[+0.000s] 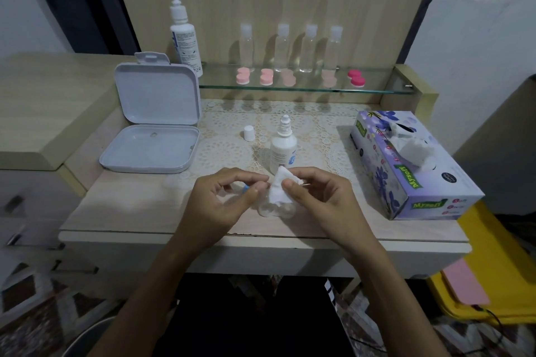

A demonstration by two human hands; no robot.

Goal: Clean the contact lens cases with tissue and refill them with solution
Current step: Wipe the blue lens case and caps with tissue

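Right hand (316,197) pinches folded tissue (280,190); left hand (224,200) pinches a small blue-tipped item, unclear what. Clear lens case (275,210) beneath on counter (145,211). Uncapped solution bottle (282,151) just behind; tissue box (412,165) right.

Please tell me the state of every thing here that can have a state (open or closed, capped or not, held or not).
White box: open, lid up.
Small solution bottle: uncapped, upright.
Its cap: off, standing on the table.
Large bottle: capped, upright.
Tissue box: open, a tissue sticking out.
Tissue piece: pinched by the right hand.
Left hand: holds a small blue-tipped item.
Pink lens cases: closed, on the glass shelf.
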